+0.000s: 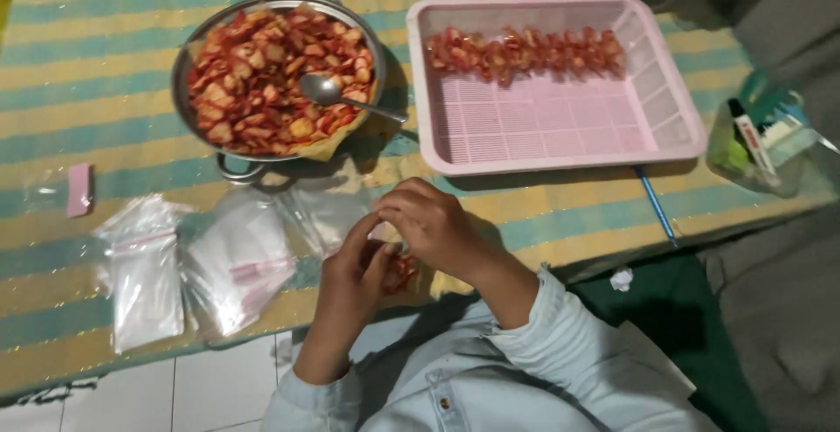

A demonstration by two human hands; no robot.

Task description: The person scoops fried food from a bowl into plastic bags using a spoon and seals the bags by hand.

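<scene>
Both hands meet just below me: my left hand (pixel 350 274) and right hand (pixel 433 226) are pinched together on a small clear bag (pixel 398 270) of red chips, held low between them, right hand on top and slightly nearer its mouth. Its long axis I cannot tell. Beyond, the striped mat (pixel 105 73) spreads wide. Ahead right sits the pink tray (pixel 674 126), a row of filled bags along its far wall, its near half open. Ahead left, the pan (pixel 188 64) of chips holds a spoon (pixel 328 91). Empty bags (pixel 236 266) lie left of my hands.
</scene>
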